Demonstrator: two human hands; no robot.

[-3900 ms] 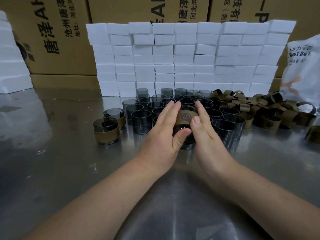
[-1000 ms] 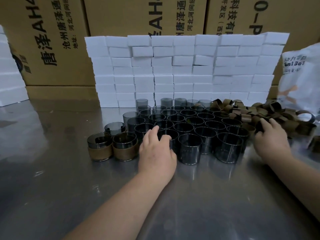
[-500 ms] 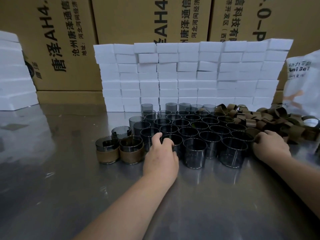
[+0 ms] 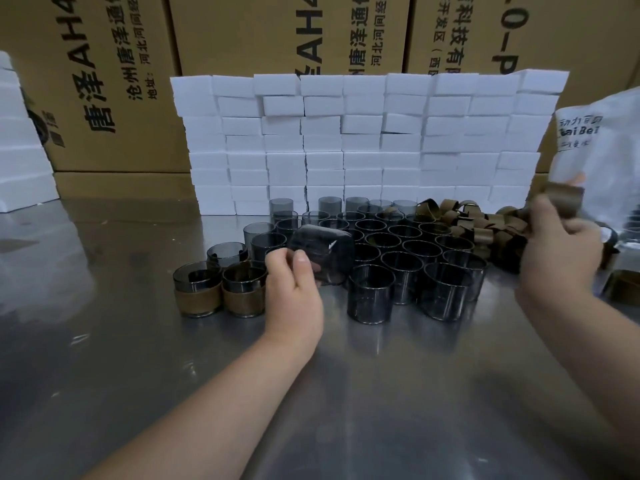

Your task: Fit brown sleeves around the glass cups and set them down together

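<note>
On the steel tabletop (image 4: 311, 393), a dense cluster of bare dark glass cups (image 4: 398, 244) stands upright in rows, in front of a wall of stacked white foam blocks (image 4: 363, 143). The left hand (image 4: 294, 292) is at the cluster's near left corner, with its thumb and fingers curled round one glass cup (image 4: 323, 254). That cup is lifted above its neighbours and tilted, though motion blur hides exactly how it is turned. Just left of this hand, two sleeved cups (image 4: 197, 292) stand side by side and touching, each with a brown band round its lower half. A further cup (image 4: 227, 252) stands close behind them, its lower part hidden. To the right of the cluster lies a loose heap of brown sleeves (image 4: 478, 223). The right hand (image 4: 561, 251) is raised above the heap's far end and pinches a single brown sleeve (image 4: 562, 202) between thumb and fingertips. The sleeve is blurred and held up in front of a white printed bag (image 4: 606, 150). Printed cardboard boxes (image 4: 242, 29) rise behind the foam blocks.
</note>
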